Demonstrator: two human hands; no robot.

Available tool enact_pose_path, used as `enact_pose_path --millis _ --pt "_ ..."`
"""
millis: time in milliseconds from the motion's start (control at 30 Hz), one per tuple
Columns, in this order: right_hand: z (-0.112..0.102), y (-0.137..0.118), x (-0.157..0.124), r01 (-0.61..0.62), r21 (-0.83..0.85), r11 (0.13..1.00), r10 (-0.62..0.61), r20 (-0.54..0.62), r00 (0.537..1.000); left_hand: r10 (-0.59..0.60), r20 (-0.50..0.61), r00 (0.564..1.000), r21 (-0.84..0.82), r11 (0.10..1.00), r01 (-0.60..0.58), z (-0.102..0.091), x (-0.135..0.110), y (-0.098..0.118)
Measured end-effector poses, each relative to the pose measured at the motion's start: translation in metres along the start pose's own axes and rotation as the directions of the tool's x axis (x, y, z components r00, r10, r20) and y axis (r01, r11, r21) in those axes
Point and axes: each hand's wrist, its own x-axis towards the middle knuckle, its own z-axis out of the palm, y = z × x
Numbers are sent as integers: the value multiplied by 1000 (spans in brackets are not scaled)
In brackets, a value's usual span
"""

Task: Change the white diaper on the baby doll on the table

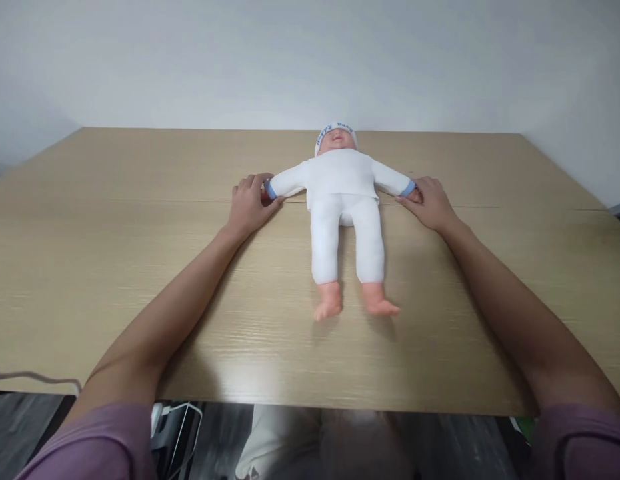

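The dressed doll [344, 175] lies face-up on the table [140, 267] at twelve o'clock, arms already spread. At its nine o'clock the left hand [249, 203], at three the right hand [432, 203], pinch its hands between thumb and fingers, not yet released.

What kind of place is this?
It looks like an indoor workroom, perhaps an office or training room: a baby doll in white clothing lies on a wide, pale wooden-looking table, with a plain greyish wall behind.
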Motion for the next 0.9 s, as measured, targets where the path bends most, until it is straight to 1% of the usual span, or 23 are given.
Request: enact_pose_path --millis 100,233,367,500,567,733,900 --pt "0 -1 -5 -13 -3 1000 13 7 1000 -21 -3 1000 16 1000 21 -1 -4 3" --pt "-2 -9 -14 -34 8 999 33 29 999 -34 -13 999 20 999 34 -2 -8 2" --pt "-2 -17 -24 -77 16 997 77 -16 997 -49 -16 999 31 998 49 -4 -14 1" --pt "1 -20 -32 -158 8 987 158 -59 986 -80 -3 997 41 996 80 -8 -22 2" --pt "2 -21 -35 -180 9 984 181 -63 982 -95 -3 995 41 995 95 -9 -27 4" --pt "3 -30 -47 -190 4 982 190 -65 980 -121 -3 993 28 992 121 -11 -39 7" --pt "-3 -43 -63 -229 9 973 229 -62 971 -169 -6 986 5 986 169 -16 -56 13"
